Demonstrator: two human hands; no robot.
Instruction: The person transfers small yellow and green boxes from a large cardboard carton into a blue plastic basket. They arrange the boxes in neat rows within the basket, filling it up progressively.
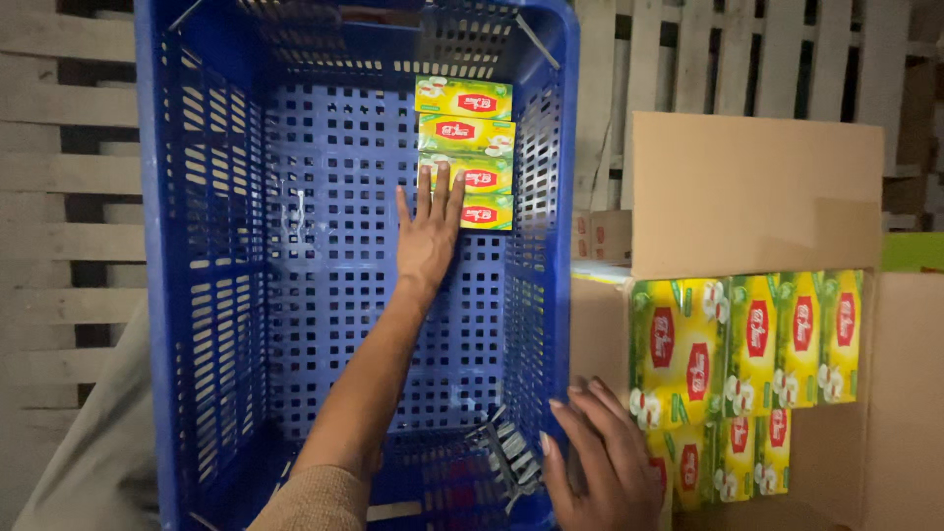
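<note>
We look down into a deep blue plastic crate [211,295] with perforated walls and floor, standing in front of pale wooden pallets [69,167]. Our left hand [430,231] reaches far inside, fingers straight and slightly fanned, pressed flat against the lowest of four yellow-and-green boxes [464,152] stacked in a column against the crate's right wall — it grips nothing, only touches. The boxes lie face up, each with a red label, one just above the next, in the far right corner of the crate floor. A tan sleeve [315,501] covers the left forearm near the bottom edge of the view.

Our right hand [602,462] rests on the crate's near right corner, fingers loosely curled over the rim, closed on nothing we can make out. Just beside it, to the right, an open cardboard carton [752,192] stands with its flap raised — inside, more boxes [742,339] of the same yellow and green are packed upright in rows, touching one another. A second layer shows below them, partly in shadow. The carton sits right against the crate's side.
</note>
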